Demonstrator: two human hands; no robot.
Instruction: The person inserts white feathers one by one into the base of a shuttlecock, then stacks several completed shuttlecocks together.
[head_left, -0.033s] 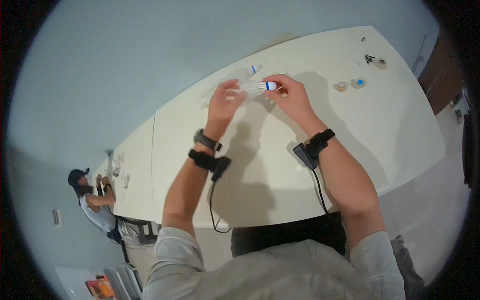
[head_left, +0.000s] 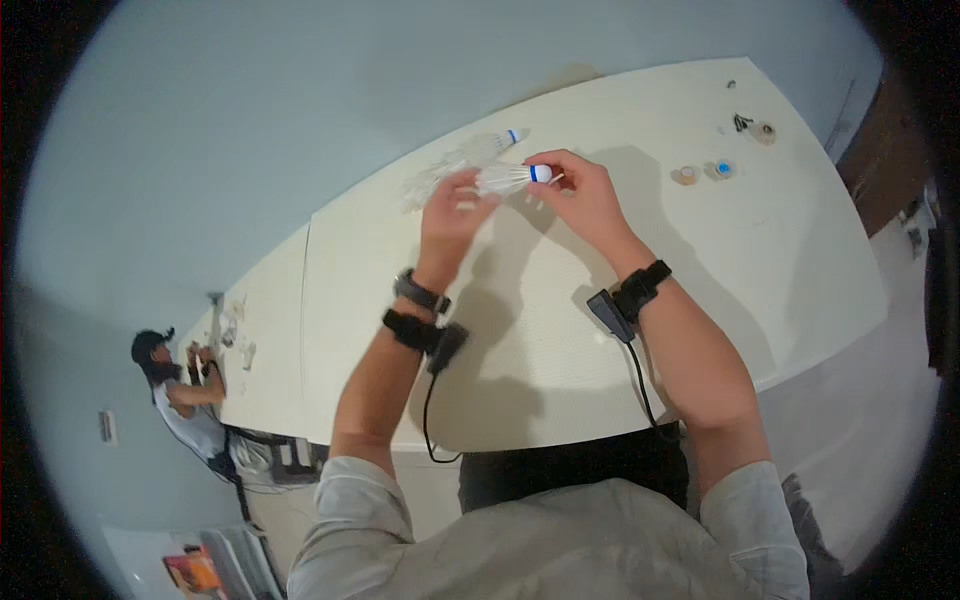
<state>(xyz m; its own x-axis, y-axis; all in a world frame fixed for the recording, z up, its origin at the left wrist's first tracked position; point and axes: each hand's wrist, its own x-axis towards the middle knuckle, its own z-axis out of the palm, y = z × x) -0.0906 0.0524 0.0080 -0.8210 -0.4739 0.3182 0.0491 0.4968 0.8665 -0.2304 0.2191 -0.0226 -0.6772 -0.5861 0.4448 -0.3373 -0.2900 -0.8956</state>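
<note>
We see a white shuttlecock with a blue band and a rounded white base held above the long, cream-white worktop, lying nearly level with its base toward the right. The right hand grasps it at the base between thumb and fingers, while the left hand is at the skirt end, its fingers curved (they are blurred, so we cannot tell whether they grip). Just beyond the left hand we see a row of white shuttlecocks resting near the worktop's far edge. Off to the right sit a small round beige roll and, just beside it, a round roll with a blue centre.
</note>
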